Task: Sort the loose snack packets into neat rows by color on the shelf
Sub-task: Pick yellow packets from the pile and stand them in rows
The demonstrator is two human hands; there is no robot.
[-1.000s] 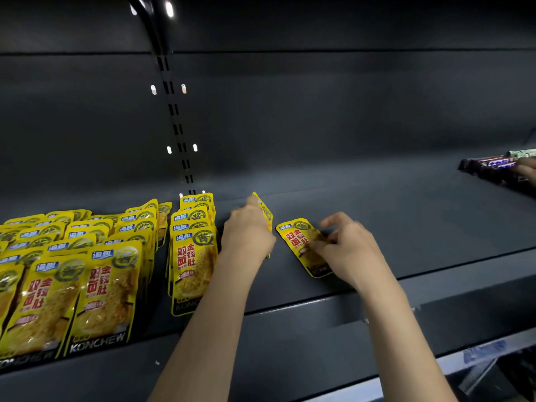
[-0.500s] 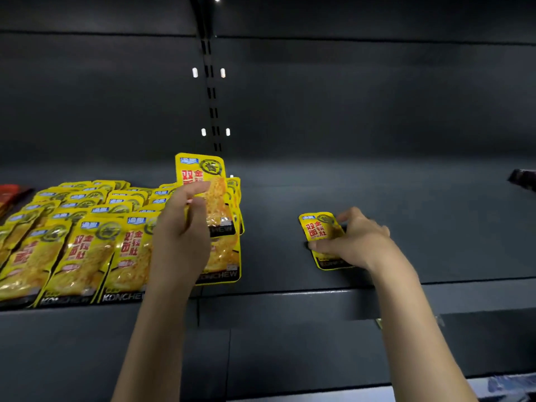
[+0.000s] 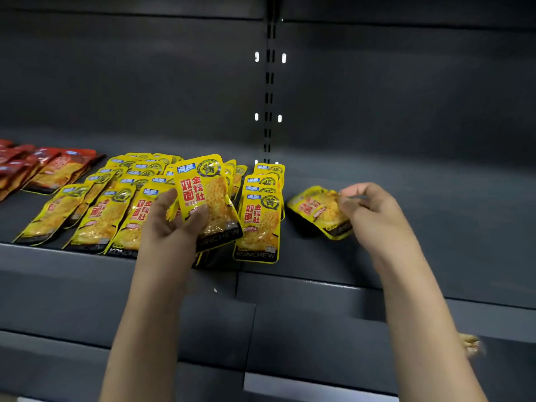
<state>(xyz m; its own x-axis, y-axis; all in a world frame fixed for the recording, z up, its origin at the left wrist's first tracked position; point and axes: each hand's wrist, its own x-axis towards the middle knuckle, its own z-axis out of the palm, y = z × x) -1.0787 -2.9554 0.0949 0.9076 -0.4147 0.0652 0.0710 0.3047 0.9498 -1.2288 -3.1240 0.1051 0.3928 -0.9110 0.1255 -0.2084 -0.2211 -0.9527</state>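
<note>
Yellow foil snack packets [image 3: 258, 219] lie in overlapping rows on the dark grey metal shelf [image 3: 435, 227]. Left hand [image 3: 171, 224] grips one yellow packet [image 3: 207, 195] upright above those rows. Right hand [image 3: 371, 216] pinches another tilted packet [image 3: 319, 211] just right of them. Red packets [image 3: 55, 169] lie far left.

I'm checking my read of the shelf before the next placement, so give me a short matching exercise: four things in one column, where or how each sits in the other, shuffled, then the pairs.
Things:
1. red packets
2. yellow packet in the left hand
3. yellow packet in the right hand
4. rightmost yellow row

Places or states:
A. lying in overlapping order between the two hands
B. at the far left of the shelf
C. held up facing the camera, above the rows
D. tilted, pinched at its edge, right of all the rows

Pairs: 1-B, 2-C, 3-D, 4-A
</note>
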